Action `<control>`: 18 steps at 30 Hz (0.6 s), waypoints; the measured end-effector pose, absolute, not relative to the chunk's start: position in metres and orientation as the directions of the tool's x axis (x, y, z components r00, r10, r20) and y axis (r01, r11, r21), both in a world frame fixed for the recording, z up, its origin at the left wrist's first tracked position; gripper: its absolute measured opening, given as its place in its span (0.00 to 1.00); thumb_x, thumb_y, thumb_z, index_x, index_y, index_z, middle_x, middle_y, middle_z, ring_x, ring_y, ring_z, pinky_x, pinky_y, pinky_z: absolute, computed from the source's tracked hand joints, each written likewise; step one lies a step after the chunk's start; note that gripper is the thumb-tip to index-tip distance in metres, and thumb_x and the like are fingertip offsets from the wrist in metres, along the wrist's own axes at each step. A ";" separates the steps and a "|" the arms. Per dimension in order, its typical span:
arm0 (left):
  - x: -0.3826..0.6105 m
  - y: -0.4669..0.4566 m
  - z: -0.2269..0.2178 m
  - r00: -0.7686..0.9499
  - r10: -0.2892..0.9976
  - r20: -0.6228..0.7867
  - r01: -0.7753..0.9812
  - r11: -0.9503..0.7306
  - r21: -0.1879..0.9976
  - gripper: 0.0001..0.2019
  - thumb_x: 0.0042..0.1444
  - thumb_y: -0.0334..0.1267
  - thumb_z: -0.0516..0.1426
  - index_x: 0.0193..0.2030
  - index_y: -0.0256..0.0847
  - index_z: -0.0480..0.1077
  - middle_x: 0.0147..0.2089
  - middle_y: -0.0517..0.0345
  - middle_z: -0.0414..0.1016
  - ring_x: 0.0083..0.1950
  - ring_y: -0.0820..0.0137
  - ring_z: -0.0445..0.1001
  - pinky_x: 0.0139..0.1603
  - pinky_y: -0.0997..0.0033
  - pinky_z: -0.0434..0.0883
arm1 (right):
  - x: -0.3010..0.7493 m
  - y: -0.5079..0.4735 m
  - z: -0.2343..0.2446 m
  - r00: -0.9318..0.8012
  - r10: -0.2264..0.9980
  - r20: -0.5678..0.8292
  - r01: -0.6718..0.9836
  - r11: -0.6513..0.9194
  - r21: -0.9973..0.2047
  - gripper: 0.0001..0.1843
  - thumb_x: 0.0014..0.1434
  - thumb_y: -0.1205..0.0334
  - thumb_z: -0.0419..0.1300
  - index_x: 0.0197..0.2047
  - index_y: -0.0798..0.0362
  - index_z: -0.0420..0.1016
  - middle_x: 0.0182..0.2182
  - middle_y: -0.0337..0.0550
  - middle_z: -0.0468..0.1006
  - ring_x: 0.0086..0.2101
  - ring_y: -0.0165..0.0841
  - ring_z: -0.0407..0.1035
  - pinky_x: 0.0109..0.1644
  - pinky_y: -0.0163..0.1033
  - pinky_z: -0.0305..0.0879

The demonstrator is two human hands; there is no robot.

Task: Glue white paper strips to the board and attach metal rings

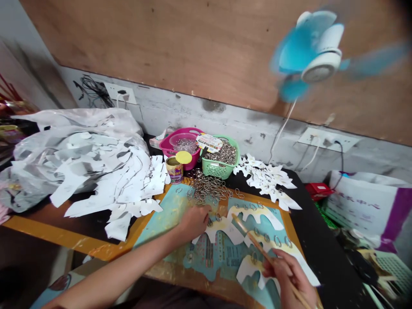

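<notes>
My left hand (195,222) is closed in a pinch over a white scalloped paper cut-out (222,231). A metal ring (210,222) shows right at its fingertips; whatever they pinch is hidden. My right hand (291,274) is wrapped round a thin wooden stick (257,244), its far tip near the edge of that cut-out. More white cut-outs lie about it, an upper one (257,214), a long right one (299,253) and a lower one (249,268), with oval metal rings along their edges. Beyond my left hand spreads a heap of loose metal rings (209,189).
A green basket (220,169) of metal pieces, a pink basket (193,161) and an open tin (174,171) stand behind the rings. White scraps (119,176) and a plastic bag (28,150) cover the left. Cut-outs (268,178) pile at right. A blue fan (309,51) spins above.
</notes>
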State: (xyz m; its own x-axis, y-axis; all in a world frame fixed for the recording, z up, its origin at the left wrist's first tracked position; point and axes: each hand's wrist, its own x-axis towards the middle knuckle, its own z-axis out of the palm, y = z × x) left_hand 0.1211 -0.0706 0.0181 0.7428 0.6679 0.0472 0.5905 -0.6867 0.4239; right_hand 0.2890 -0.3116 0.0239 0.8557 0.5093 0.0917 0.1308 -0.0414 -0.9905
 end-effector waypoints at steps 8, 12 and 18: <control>0.128 -0.073 0.018 0.899 0.415 0.142 0.336 -0.860 0.384 0.14 0.59 0.26 0.52 0.47 0.42 0.75 0.45 0.53 0.79 0.51 0.63 0.74 0.55 0.66 0.67 | 0.264 -0.292 0.008 0.780 0.620 0.084 0.174 -0.086 -0.981 0.22 0.53 0.40 0.66 0.37 0.53 0.78 0.29 0.45 0.82 0.26 0.36 0.77 0.32 0.34 0.77; 0.130 -0.074 0.014 0.928 0.343 0.146 0.277 -0.896 0.347 0.13 0.59 0.27 0.52 0.45 0.40 0.76 0.45 0.51 0.79 0.51 0.60 0.73 0.55 0.61 0.67 | 0.260 -0.294 -0.003 0.733 0.656 0.178 0.325 -0.109 -0.939 0.20 0.54 0.43 0.66 0.36 0.53 0.79 0.28 0.44 0.81 0.24 0.33 0.75 0.27 0.31 0.73; 0.130 -0.074 0.017 0.937 0.324 0.131 0.272 -0.912 0.308 0.14 0.59 0.27 0.53 0.46 0.40 0.76 0.46 0.50 0.79 0.52 0.58 0.72 0.55 0.57 0.66 | 0.260 -0.299 -0.015 0.582 0.666 0.467 0.594 0.045 -0.804 0.11 0.58 0.52 0.65 0.35 0.50 0.82 0.31 0.45 0.81 0.29 0.37 0.77 0.36 0.35 0.77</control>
State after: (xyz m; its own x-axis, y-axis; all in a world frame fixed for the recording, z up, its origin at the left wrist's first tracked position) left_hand 0.1301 -0.0736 0.0173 0.9368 0.3241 0.1313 0.2722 -0.9116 0.3080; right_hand 0.2596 -0.2990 -0.0148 0.5818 0.6660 0.4668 0.5936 0.0447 -0.8035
